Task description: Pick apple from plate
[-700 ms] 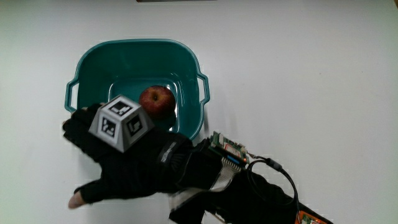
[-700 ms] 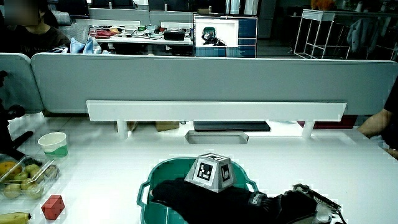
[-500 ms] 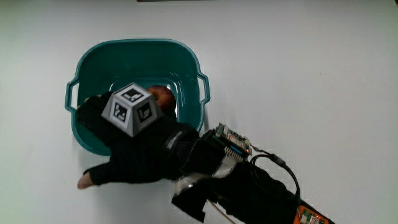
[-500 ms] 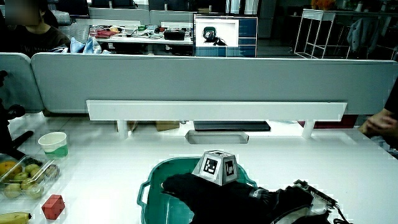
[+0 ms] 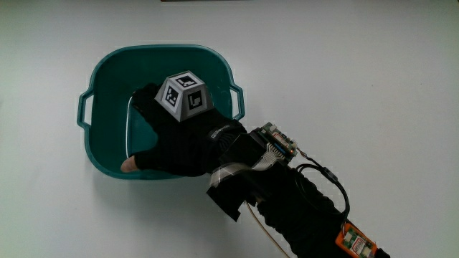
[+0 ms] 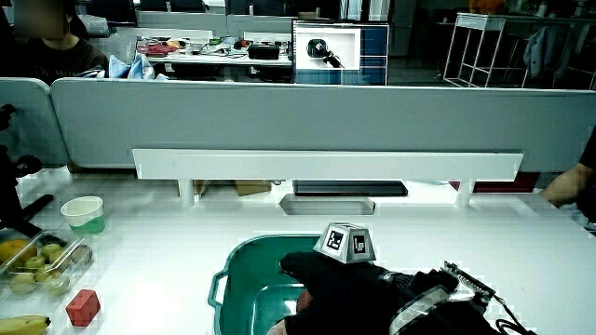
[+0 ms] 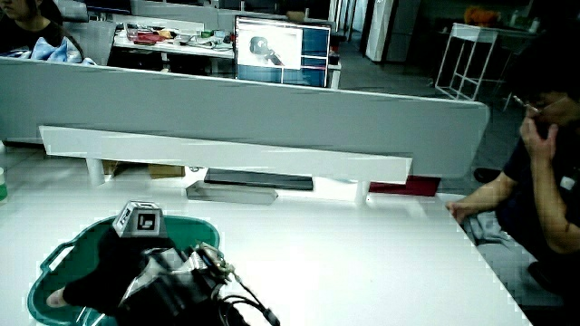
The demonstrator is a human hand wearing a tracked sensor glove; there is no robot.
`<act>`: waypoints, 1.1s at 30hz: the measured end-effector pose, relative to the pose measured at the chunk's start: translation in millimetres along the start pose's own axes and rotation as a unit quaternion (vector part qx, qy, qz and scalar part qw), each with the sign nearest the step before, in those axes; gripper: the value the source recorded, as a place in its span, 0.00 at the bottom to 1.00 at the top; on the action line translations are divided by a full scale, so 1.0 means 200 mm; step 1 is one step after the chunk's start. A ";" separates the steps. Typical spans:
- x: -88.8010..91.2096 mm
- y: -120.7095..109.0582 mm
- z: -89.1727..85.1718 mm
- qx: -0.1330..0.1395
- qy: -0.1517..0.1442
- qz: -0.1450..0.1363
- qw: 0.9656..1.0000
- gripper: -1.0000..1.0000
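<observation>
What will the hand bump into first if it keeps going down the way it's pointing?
Probably the apple, though the hand now hides it. The hand is inside the teal tub, palm down over its middle. If the apple is not under it, the tub's floor comes first.

One teal basin (image 5: 107, 86); apple seemingly hidden.

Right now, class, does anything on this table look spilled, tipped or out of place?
Nothing stands out. The teal tub sits upright on the table, the hand reaches into it, and no spill shows.
</observation>
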 end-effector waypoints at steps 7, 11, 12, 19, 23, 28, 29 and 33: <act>0.12 0.04 -0.01 -0.009 0.008 -0.032 0.999 0.50; 0.16 0.05 -0.03 -0.012 0.008 -0.041 0.999 0.50; 0.17 0.05 -0.03 -0.012 0.008 -0.045 0.999 0.50; 0.24 0.08 -0.07 -0.026 0.001 -0.067 0.997 0.50; 0.26 0.10 -0.08 -0.032 -0.010 -0.078 0.996 0.50; 0.29 0.12 -0.09 -0.032 -0.037 -0.105 0.993 0.50; 0.29 0.12 -0.08 -0.027 -0.040 -0.109 0.993 0.50; 0.31 0.12 -0.09 -0.035 -0.054 -0.119 0.991 0.50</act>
